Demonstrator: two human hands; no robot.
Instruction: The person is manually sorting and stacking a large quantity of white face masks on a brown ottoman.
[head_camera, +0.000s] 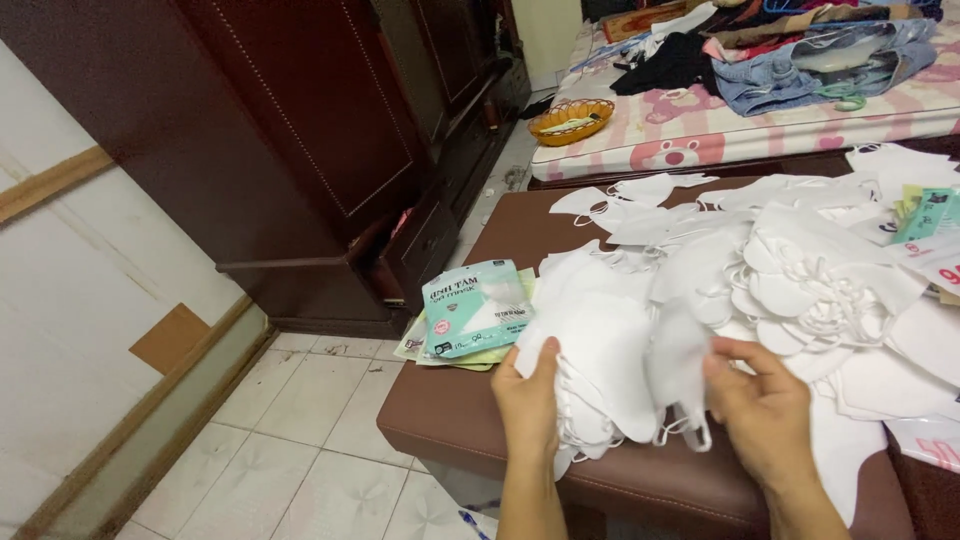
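A single head-worn camera looks steeply down from close above the brown table (450, 420), facing toward the bed (740, 130) beyond it.

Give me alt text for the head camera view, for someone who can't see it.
Two bare hands, left hand and right hand, hold a stack of white face masks over a brown padded bench heaped with more masks; teal mask packets lie beside them.

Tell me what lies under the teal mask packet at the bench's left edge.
Under the teal packet lie more flat packets, only yellowish-green edges showing, on the brown bench. Their number and faces are covered.
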